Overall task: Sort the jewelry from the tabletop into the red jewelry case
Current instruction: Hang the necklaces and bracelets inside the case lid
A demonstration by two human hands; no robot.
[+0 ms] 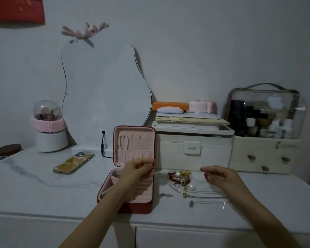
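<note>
- Head view, the only one I had: the red jewelry case stood open at the desk's centre, lid propped upright at 12 o'clock so its hooks faced me, tray flat below for easy dropping.
- A pearl bracelet hung from a lid hook, which I took as sorting already under way.
- The left hand hovered over the tray, fingers curled, thumb and fingertips pinched together; the right hand floated at 3 o'clock of the case, pinched likewise.
- I guessed a fine chain ran between them, held taut to keep it untangled, but I couldn't see one, so what they gripped I couldn't tell.
- The jewelry pile, red beads, pearls and gold bits, lay just right of the case between the hands, near enough for short trips.
- Thin necklaces lay stretched out at 5 o'clock from the pile, a small silver piece beside the case.
- A phone sat at 10 o'clock of the case, out of the way.
</note>
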